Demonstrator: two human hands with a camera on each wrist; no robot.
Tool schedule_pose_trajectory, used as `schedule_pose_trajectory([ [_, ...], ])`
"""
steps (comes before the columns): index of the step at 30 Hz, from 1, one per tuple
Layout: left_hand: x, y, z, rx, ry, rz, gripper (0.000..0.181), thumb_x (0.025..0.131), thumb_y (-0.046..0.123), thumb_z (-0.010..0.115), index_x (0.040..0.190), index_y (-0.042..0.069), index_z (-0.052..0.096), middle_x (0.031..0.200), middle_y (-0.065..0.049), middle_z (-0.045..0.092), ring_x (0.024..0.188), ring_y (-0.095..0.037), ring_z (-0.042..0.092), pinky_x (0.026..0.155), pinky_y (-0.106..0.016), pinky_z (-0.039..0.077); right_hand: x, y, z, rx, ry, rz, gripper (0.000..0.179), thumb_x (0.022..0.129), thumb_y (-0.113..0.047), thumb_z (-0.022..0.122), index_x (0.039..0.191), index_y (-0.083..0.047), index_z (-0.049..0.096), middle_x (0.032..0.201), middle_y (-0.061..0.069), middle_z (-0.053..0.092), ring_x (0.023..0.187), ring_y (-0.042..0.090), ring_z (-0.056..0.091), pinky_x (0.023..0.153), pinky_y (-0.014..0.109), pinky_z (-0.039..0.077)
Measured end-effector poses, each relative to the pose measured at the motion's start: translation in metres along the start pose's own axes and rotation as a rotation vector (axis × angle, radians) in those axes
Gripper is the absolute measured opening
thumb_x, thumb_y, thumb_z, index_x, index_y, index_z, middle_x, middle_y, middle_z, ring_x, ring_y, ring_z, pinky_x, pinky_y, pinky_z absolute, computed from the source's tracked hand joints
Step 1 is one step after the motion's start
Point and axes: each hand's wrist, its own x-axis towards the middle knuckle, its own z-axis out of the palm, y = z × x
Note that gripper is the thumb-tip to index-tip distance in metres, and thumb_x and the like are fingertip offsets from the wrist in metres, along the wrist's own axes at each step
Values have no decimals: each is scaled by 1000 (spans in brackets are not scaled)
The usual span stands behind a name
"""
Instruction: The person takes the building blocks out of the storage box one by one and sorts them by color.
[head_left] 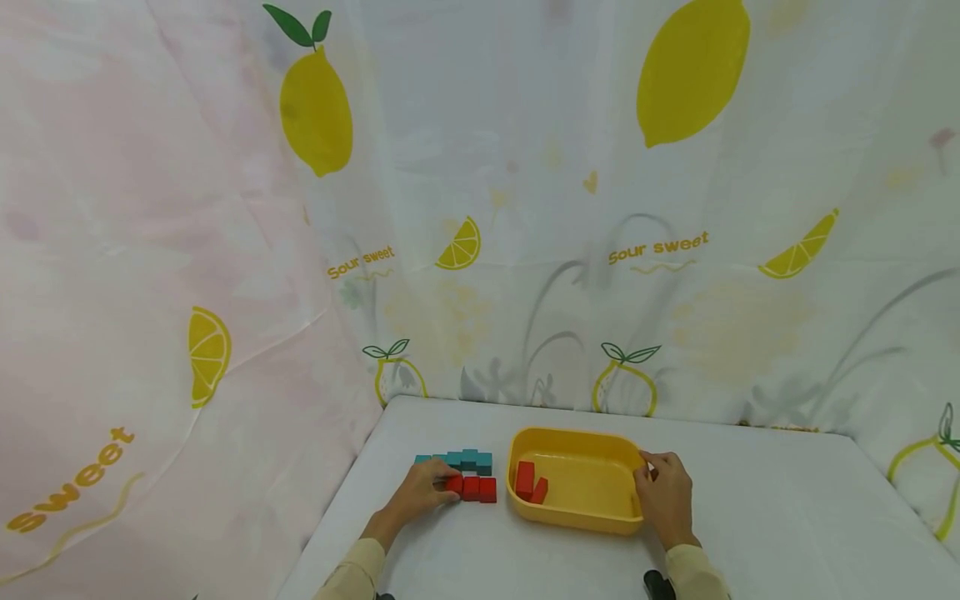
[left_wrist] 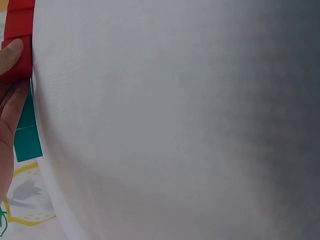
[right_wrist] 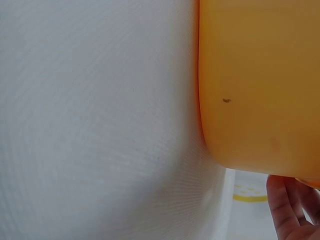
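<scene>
My left hand (head_left: pixel 420 490) pinches the leftmost block of a short row of red blocks (head_left: pixel 487 490) on the table. In the left wrist view the thumb lies on one face of that red block (left_wrist: pixel 24 62), with a finger along its other side. Just behind the row stand several teal blocks (head_left: pixel 471 458) set side by side. To the right is a yellow plastic tray (head_left: pixel 576 523), and my right hand (head_left: pixel 667 497) grips its right rim. Inside the tray's left end are two red blocks (head_left: pixel 525 479), one of them tilted.
A white cloth covers the table (head_left: pixel 765 500). Behind and to the left hangs a curtain (head_left: pixel 510 333) printed with lemons, close to the table's edges. Dark wrist straps or devices (head_left: pixel 658 585) show at the bottom of the head view.
</scene>
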Motion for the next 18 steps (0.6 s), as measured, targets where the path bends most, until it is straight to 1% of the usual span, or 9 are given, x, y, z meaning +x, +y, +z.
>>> schedule_pose_trajectory([
  [2, 0, 0, 0, 4, 0, 9, 34, 79, 13, 82, 111, 5, 72, 98, 2, 65, 88, -12, 57, 79, -23, 55, 0, 0, 0, -2, 2, 0, 27, 84, 5, 63, 110, 7, 70, 91, 13, 56, 73, 22, 50, 57, 24, 45],
  [4, 0, 1, 0, 12, -8, 3, 35, 80, 14, 81, 112, 4, 72, 99, 2, 65, 89, -13, 57, 80, -24, 55, 0, 0, 0, -4, 4, -2, 27, 83, 4, 63, 110, 8, 70, 91, 14, 56, 73, 22, 50, 57, 24, 44],
  [9, 2, 5, -1, 33, -36, -35, 35, 80, 14, 81, 112, 6, 71, 101, 3, 65, 91, -12, 56, 82, -26, 54, 1, -1, -1, -4, 14, -2, 27, 84, 4, 63, 109, 7, 70, 91, 13, 56, 73, 22, 50, 58, 24, 45],
  [12, 3, 5, -2, 43, -43, -42, 36, 79, 14, 82, 113, 7, 71, 102, 2, 65, 91, -12, 56, 82, -26, 53, 2, 0, 0, -1, 20, -2, 27, 84, 4, 63, 109, 6, 70, 90, 13, 56, 73, 22, 50, 58, 25, 45],
  [14, 3, 5, -2, 42, -47, -37, 37, 79, 14, 82, 113, 6, 70, 103, 1, 66, 92, -13, 57, 82, -26, 54, 1, 1, 0, 6, 21, -3, 27, 84, 4, 63, 109, 6, 70, 90, 13, 56, 72, 22, 50, 57, 24, 44],
  [18, 0, 4, -4, 25, -58, -56, 42, 80, 18, 81, 118, 5, 68, 109, 0, 66, 97, -14, 58, 86, -27, 54, 0, 2, 0, 22, 13, -3, 27, 83, 4, 63, 110, 7, 70, 90, 13, 56, 72, 22, 49, 56, 22, 43],
])
